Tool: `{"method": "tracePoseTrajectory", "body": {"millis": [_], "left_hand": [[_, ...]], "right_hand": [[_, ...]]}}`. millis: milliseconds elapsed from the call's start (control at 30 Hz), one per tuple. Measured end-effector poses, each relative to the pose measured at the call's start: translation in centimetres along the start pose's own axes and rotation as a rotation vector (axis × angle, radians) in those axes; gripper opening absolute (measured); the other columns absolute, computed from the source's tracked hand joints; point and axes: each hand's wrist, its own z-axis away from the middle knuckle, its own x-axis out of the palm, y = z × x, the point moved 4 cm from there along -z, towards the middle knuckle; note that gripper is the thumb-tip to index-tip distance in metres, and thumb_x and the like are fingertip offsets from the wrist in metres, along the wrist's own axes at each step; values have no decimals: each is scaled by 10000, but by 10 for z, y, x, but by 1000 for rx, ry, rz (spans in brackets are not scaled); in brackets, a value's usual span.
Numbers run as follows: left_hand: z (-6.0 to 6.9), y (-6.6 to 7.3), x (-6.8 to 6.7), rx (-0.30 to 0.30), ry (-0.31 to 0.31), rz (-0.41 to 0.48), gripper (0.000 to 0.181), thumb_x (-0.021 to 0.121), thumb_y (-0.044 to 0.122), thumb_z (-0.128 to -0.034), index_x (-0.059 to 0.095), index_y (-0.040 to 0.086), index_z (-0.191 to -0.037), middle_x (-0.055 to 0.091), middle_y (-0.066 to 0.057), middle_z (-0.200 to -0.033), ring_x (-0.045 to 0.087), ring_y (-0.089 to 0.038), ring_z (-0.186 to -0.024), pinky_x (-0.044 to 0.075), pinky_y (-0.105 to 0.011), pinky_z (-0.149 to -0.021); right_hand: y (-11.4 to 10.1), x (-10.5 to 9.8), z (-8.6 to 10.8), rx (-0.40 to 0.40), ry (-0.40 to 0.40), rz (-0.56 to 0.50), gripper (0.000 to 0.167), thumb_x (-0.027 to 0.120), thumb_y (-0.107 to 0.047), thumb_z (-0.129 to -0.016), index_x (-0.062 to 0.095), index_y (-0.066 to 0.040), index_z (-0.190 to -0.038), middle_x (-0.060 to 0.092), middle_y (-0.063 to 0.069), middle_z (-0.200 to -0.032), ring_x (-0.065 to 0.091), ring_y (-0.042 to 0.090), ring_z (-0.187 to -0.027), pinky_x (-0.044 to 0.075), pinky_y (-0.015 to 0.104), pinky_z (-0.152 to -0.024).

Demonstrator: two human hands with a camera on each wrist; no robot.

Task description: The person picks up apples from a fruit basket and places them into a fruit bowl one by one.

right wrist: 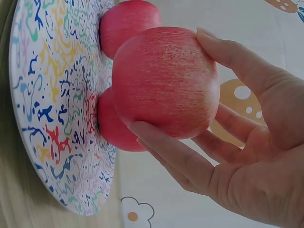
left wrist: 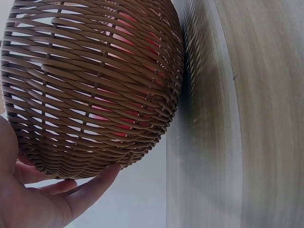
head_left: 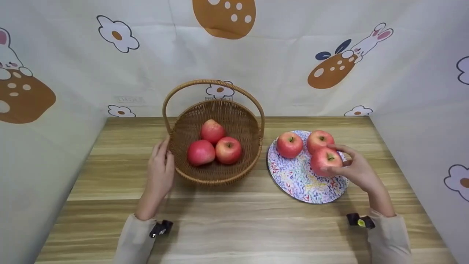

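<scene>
The left hand (head_left: 161, 167) rests against the left side of a brown wicker basket (head_left: 214, 180), its fingers (left wrist: 97, 190) touching the outside weave. Three red apples lie in the basket, among them a front right apple (head_left: 228, 150). Over on the right, the right hand (head_left: 357, 170) holds a red apple (right wrist: 166, 80) between thumb and fingers. That apple is raised above a round plate (head_left: 304, 192) with a multicoloured squiggle pattern. Two more apples stand on the plate, a left one (head_left: 289, 145) and a back one (head_left: 320, 139), partly hidden by the held apple.
The basket's tall arched handle (head_left: 212, 82) stands upright over it. Both stand on a wood-grain table (head_left: 234, 227). A pale printed cloth (head_left: 285, 62) hangs behind the table and along its sides.
</scene>
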Motion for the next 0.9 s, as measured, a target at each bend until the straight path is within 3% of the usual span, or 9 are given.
{"method": "tracePoseTrajectory", "body": {"millis": [200, 333, 533, 767, 900], "left_hand": [[1, -1, 0, 9, 4, 7, 489, 453, -62, -1001, 494, -148, -1480, 539, -354, -1431, 599, -411, -1039, 517, -571, -936], [1, -1, 0, 13, 9, 13, 492, 453, -65, -999, 492, -147, -1482, 530, -359, -1443, 599, -435, -1118, 507, -591, -989], [1, -1, 0, 12, 14, 13, 488, 452, -69, -999, 496, -148, -1479, 534, -356, -1442, 602, -418, -1088, 513, -581, -970], [0, 0, 0, 12, 15, 19, 486, 449, -69, -999, 496, -152, -1476, 534, -358, -1442, 601, -422, -1071, 516, -578, -952], [0, 0, -1, 16, 15, 27, 481, 454, -71, -996, 501, -159, -1467, 535, -365, -1433, 590, -456, -1179, 493, -602, -1030]], "right_hand": [[5, -3, -1, 1, -16, -17, 725, 818, -56, -891, 478, 66, -1519, 603, 358, -1323, 738, 91, -856, 625, 308, -738], [9, -8, 0, 19, -24, 4, 749, 822, -77, -892, 458, 74, -1530, 602, 364, -1329, 738, 98, -862, 627, 315, -746], [15, -12, 0, 33, -43, 0, 759, 817, -81, -900, 438, 88, -1536, 527, 385, -1421, 728, 109, -905, 620, 293, -769], [24, -16, -2, 35, -42, -29, 742, 789, -34, -900, 423, 121, -1527, 508, 403, -1415, 722, 94, -908, 612, 262, -768], [29, -17, -4, 29, -40, -52, 727, 770, -6, -900, 418, 138, -1520, 490, 403, -1430, 722, 85, -905, 614, 260, -769]]}}
